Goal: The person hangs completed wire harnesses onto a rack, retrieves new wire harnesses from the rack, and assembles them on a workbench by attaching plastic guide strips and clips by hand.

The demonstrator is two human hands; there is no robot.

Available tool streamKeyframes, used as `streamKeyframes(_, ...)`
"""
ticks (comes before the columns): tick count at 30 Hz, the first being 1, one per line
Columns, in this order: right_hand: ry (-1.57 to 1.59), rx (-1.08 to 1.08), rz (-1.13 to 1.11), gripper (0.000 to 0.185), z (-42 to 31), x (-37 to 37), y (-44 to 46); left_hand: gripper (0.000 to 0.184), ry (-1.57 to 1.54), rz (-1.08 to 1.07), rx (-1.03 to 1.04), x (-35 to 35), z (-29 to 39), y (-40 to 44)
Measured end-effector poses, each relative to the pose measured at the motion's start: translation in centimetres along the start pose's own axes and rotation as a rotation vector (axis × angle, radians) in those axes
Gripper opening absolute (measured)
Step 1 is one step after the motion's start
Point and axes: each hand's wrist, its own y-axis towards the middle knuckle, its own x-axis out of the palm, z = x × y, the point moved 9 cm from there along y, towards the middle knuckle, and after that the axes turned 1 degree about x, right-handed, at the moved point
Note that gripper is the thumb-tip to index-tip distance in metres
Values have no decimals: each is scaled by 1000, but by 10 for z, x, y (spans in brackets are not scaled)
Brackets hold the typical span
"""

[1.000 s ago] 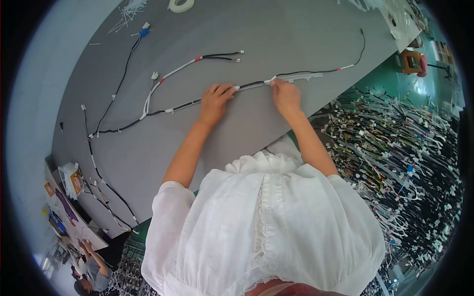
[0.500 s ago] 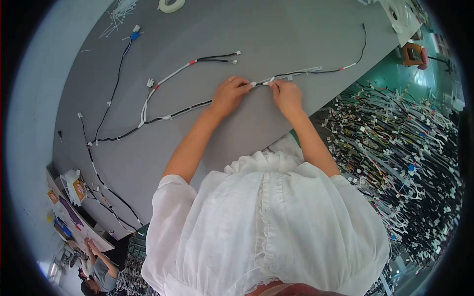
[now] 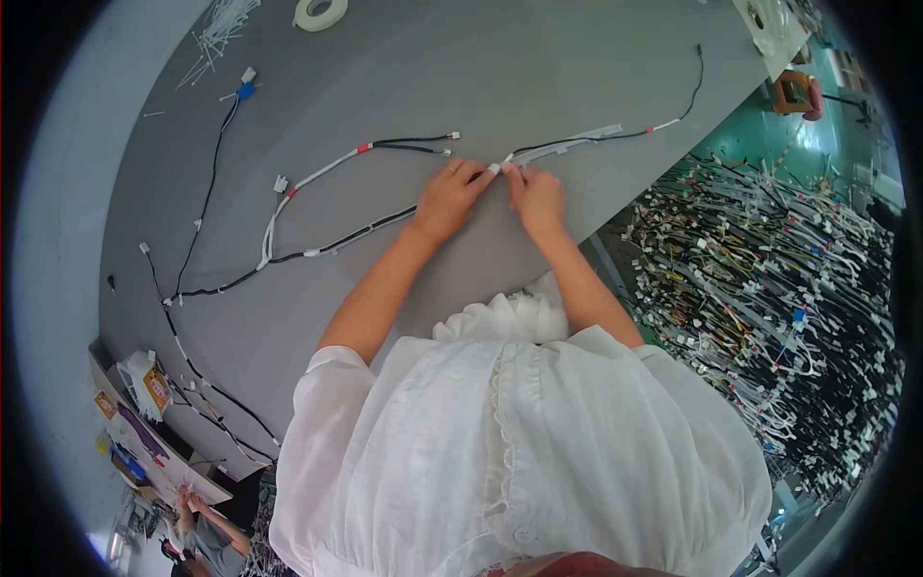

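A long black-and-white wire harness (image 3: 336, 245) lies across the grey table, with several branches and white connectors. My left hand (image 3: 448, 200) is closed around its main run, thumb and fingers pinching beside a white patch of wrap or tape. Just to the right, my right hand (image 3: 538, 200) pinches the same stretch with its fingertips, close to the left thumb. Beyond it, a thin black branch with a red mark (image 3: 650, 129) runs to the upper right, beside a clear flat strip (image 3: 577, 140). A forked branch (image 3: 327, 171) with red bands lies above my left hand.
Loose white cable ties (image 3: 219, 34) and a roll of cream tape (image 3: 322, 24) lie at the far side. A blue connector (image 3: 246, 90) ends one branch. A large heap of harnesses (image 3: 769, 327) fills the right side, near a stool (image 3: 793, 93). A co-worker (image 3: 216, 539) sits lower left.
My right hand has moved left, closing the gap to my left hand. The view has shifted slightly, so the harness appears lower and further left.
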Motion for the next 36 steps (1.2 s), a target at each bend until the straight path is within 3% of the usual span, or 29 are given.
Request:
streamKeyframes(3, 119, 186, -194, 33, 17, -13, -2, 50, 7, -13, -13, 2, -1, 0)
streamKeyframes(6, 70, -37, 48, 31, 7, -25, -9, 50, 23, -52, -25, 5, -1, 0)
streamKeyframes(9, 164, -4, 94, 28, 14, -20, -6, 50, 64, -111, -28, 8, 1, 1)
streamKeyframes(15, 520, 445, -353, 26, 32, 17, -3, 49, 116, -116, -15, 9, 5, 4)
streamKeyframes(18, -324, -6, -213, 15, -8, -16, 7, 47, 140, -78, -12, 4, 8, 5)
streamKeyframes(21, -215, -523, 282, 10, -53, -91, 4, 46, 197, -21, -57, 4, 11, 0)
streamKeyframes(24, -232, -891, 139, 14, -56, -90, 26, 46, 178, 7, -139, -4, 13, 7)
streamKeyframes(27, -164, -965, -240, 10, -41, -57, 47, 41, 163, 158, -217, -4, 23, 19)
streamKeyframes(30, -115, -1190, -141, 9, -52, -72, 38, 32, 175, 282, -211, 14, 25, 11)
streamKeyframes(33, -329, -1139, -299, 10, -44, -76, 36, 25, 248, 242, -182, 19, 28, 13)
streamKeyframes(36, -122, -929, -383, 12, -10, -123, 84, 26, 298, 191, -190, 19, 31, 18)
